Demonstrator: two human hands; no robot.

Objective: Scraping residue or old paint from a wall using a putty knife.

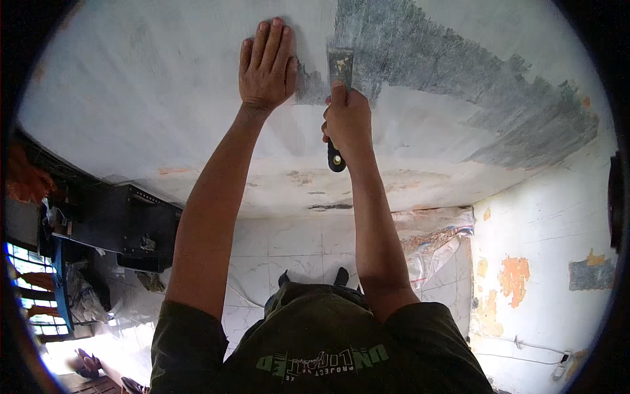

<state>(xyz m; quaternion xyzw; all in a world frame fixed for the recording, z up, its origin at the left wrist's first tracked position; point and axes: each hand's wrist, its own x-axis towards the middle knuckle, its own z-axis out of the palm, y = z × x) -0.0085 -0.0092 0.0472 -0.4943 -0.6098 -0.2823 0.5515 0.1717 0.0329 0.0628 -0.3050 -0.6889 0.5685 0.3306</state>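
My right hand [348, 115] grips a putty knife [340, 63] by its dark handle, thumb up along the blade's base. The wide metal blade points up the wall and bears pale smears. Its edge lies at or close to a wall [187, 88] with whitish, worn paint. Grey bare patches [418, 54] spread to the right of the blade, and a smaller grey strip [310, 86] lies between the blade and my left hand [266, 69]. That hand rests flat on the pale surface, fingers pointing up, holding nothing.
Below is a marble-patterned tile floor [295, 241], with a crumpled plastic sack [433, 231] along the wall's foot. At left stands a dark cabinet [123, 212]. The right side wall [541, 216] has peeled patches and a cable [531, 342] with a plug-like end.
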